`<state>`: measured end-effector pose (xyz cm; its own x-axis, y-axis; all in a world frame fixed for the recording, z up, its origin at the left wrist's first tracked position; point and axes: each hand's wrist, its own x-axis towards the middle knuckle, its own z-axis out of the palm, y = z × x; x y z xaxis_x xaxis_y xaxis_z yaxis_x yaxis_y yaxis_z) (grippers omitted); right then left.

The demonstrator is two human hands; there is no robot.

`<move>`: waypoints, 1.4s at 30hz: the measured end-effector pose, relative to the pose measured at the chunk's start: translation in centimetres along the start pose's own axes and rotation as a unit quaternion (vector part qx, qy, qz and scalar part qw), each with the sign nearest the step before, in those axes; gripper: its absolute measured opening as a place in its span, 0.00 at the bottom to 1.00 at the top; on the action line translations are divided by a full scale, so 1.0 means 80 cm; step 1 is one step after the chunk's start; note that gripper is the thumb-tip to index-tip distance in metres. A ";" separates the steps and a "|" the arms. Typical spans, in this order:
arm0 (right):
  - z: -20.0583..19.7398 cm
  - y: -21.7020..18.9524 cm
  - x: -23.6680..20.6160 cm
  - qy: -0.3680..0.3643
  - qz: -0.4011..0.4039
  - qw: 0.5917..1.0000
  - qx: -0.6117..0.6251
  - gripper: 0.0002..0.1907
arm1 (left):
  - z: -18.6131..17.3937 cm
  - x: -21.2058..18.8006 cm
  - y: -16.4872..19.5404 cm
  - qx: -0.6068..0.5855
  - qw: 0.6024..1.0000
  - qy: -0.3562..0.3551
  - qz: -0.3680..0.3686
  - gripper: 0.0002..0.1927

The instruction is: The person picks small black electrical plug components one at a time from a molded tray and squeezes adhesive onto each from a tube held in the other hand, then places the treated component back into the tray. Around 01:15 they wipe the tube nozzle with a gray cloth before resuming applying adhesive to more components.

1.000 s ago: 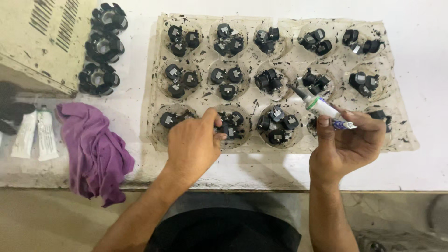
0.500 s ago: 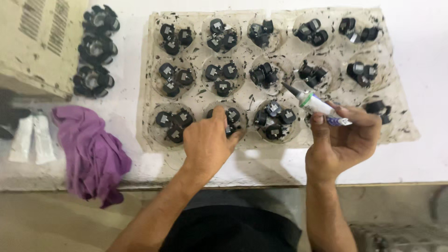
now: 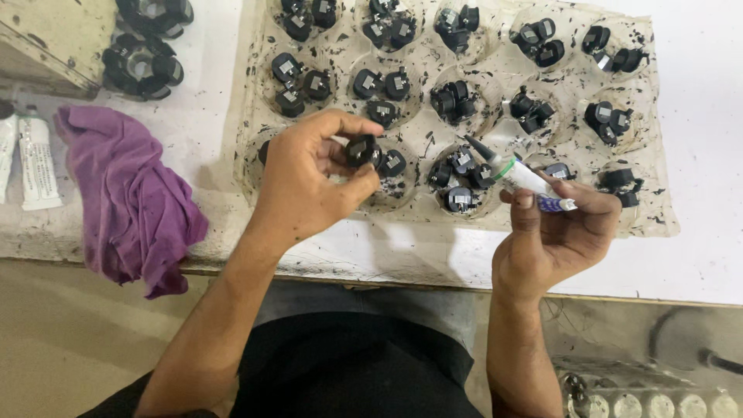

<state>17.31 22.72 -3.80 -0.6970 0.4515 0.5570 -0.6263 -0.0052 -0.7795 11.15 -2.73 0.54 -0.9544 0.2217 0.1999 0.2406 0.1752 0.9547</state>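
Note:
My left hand (image 3: 309, 182) pinches a small black round part (image 3: 361, 149) between thumb and fingers, lifted just above the near row of a clear plastic tray (image 3: 654, 224). The tray has round cups, each holding two or three of the same black parts (image 3: 457, 101). My right hand (image 3: 557, 236) grips a small white tube (image 3: 520, 176) with a green collar and a dark pointed nozzle. The nozzle points up and left, toward the cup of parts in front of it. The two hands are apart.
A crumpled purple cloth (image 3: 128, 193) hangs over the table's near edge at left. Two white tubes (image 3: 35, 162) lie beside it. Larger black ring-shaped pieces (image 3: 143, 66) are stacked at the far left next to a beige box (image 3: 46, 39). The white tabletop (image 3: 696, 263) is speckled black.
My left hand has picked a black part out of the near cup and raised it. The right hand keeps the tube in about the same place. The view has moved closer.

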 end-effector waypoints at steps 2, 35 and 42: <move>0.008 0.002 -0.004 -0.008 0.030 0.999 0.012 0.17 | 0.001 0.008 -0.007 -0.036 0.999 -0.006 0.002 0.20; 0.061 0.015 0.017 -0.088 -0.082 0.985 -0.127 0.18 | 0.031 0.075 -0.035 -0.175 0.984 -0.003 0.032 0.27; 0.056 0.001 0.023 -0.111 -0.146 0.967 -0.180 0.18 | 0.037 0.066 -0.023 -0.185 0.982 -0.013 0.027 0.28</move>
<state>14.38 19.53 -1.56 -0.5916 0.1851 0.7847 -0.6734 0.4217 -0.6072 6.21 0.99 -0.82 -0.9361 0.2457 0.2517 0.2061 -0.1968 0.9585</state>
